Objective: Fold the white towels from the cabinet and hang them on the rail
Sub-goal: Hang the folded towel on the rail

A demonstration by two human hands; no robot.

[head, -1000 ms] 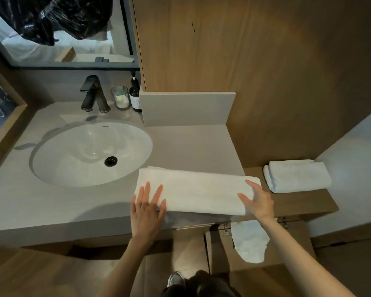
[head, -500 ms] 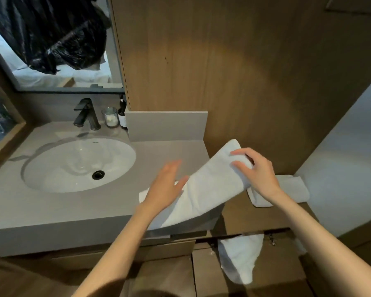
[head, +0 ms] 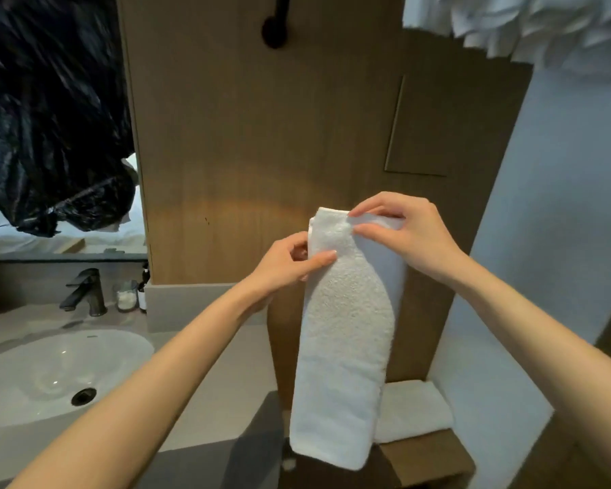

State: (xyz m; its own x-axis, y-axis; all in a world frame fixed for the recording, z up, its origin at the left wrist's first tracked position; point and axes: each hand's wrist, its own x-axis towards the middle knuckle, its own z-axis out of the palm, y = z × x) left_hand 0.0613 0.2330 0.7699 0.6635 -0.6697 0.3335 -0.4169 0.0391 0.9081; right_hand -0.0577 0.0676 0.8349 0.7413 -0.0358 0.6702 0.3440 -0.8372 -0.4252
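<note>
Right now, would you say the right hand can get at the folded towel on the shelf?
Probably not yet: the right hand pinches the hanging towel, which partly covers the folded towel.

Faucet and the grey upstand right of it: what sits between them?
Head view: a glass jar and a dark bottle stand between the faucet and the upstand.

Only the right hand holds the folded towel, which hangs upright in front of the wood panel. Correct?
No, both hands hold it: in the head view the left hand pinches the towel near its top, beside the right hand. The rest stands.
</note>
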